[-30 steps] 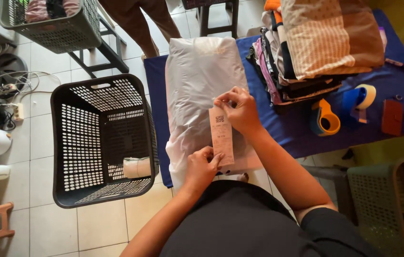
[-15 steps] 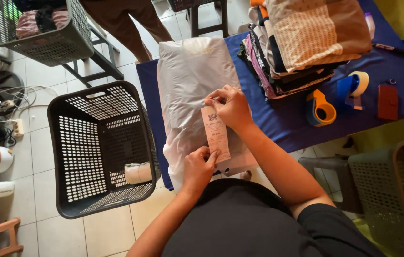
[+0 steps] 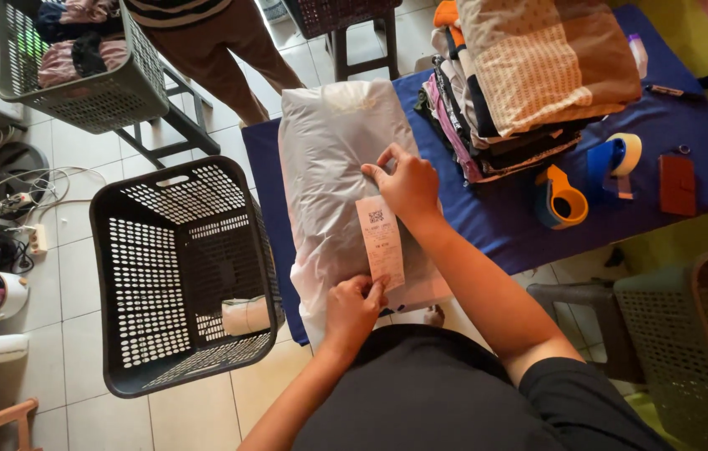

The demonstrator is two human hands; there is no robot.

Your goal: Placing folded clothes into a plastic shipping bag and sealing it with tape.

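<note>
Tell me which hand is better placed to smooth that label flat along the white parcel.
Probably the right hand: it rests at the top end of the label on the white parcel, with room to sweep down. The left hand pinches the bottom edge.

Person wears a plain black short-sleeved top, loose over the torso, no print or seams showing from the head view. Right sleeve ends above the elbow; both forearms bare. Left hand and right hand bare: no gloves, rings, watch or bands visible on fingers or wrists.
</note>
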